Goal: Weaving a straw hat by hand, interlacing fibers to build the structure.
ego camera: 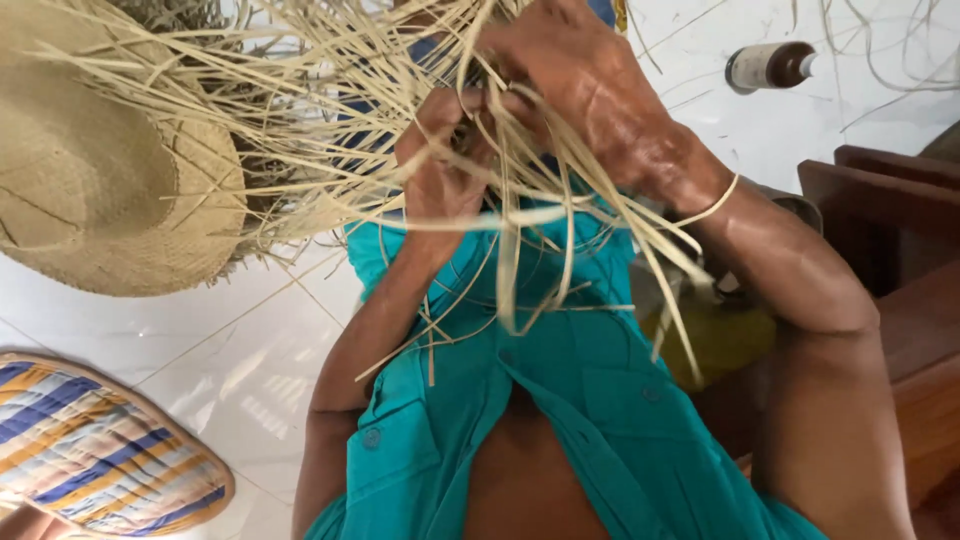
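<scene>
A partly woven straw hat [100, 190] sits at the upper left, with long loose straw strands [330, 110] fanning from its edge toward my hands. My left hand [437, 165] pinches several pale strands just below the weave. My right hand [585, 85] is closed on the strands right beside it, the fingers of both hands meeting. More strands [512, 270] hang down over my teal shirt [560, 400]. A thin straw loop [715, 205] circles my right wrist.
A white tiled floor [240, 350] lies beneath. A striped woven mat [95, 450] is at the lower left. A dark bottle [770, 65] lies on the floor at the upper right. Brown wooden furniture [900, 250] stands along the right, with a yellow object [720, 340] near it.
</scene>
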